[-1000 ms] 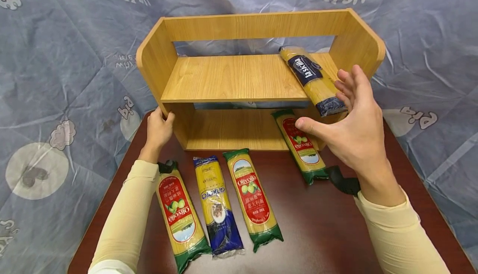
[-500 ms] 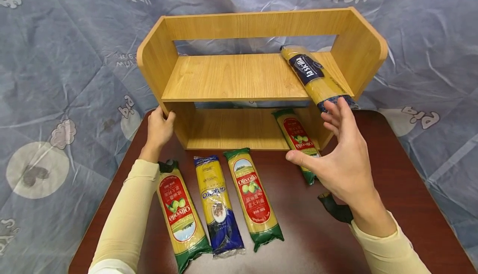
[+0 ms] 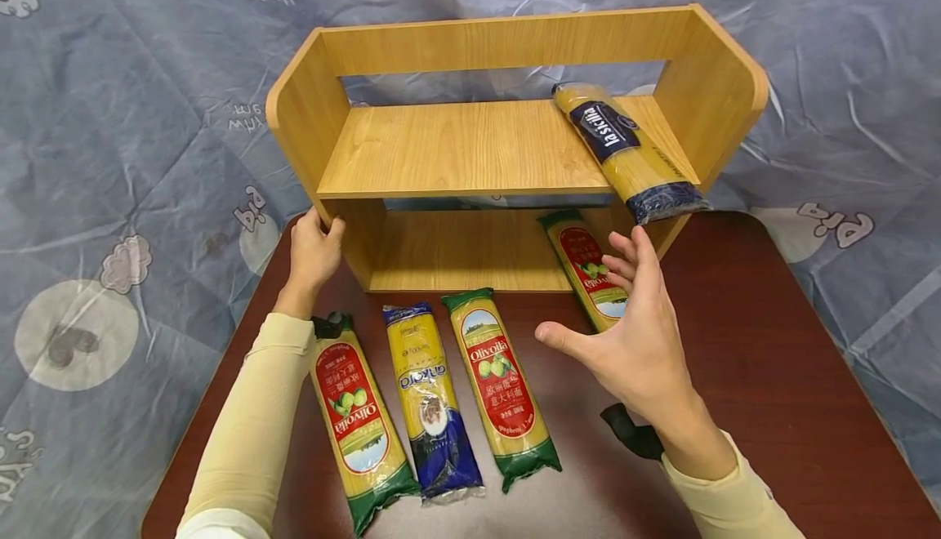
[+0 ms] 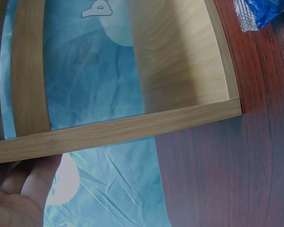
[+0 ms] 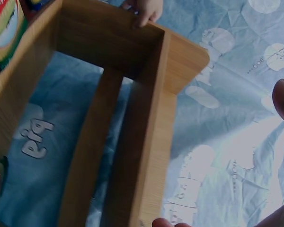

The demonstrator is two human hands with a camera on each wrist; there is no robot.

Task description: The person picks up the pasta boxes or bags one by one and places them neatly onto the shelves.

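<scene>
My left hand (image 3: 314,257) grips the left side panel of a two-tier wooden shelf (image 3: 448,147), thumb on its inner side. In the left wrist view, fingers (image 4: 40,179) lie against that panel. My right hand (image 3: 635,347) hovers empty, thumb and fingers spread, in front of the shelf's right side. Just beyond it, a red-labelled Olivoilà spaghetti packet (image 3: 581,265) lies on the lower tier, its near end partly hidden by the hand. Above, a la sicilia spaghetti packet (image 3: 625,151) lies slanted on the upper tier, its dark blue end jutting over the front edge.
On the dark red table (image 3: 772,376), before the shelf, lie an Olivoilà packet (image 3: 360,425), a blue and yellow ankara packet (image 3: 430,400) and another Olivoilà packet (image 3: 503,384). A patterned grey-blue cloth (image 3: 147,114) hangs behind and beside the table.
My right hand has moved down and left, from beside the la sicilia packet's front end to in front of the lower tier. My left hand has stayed on the side panel.
</scene>
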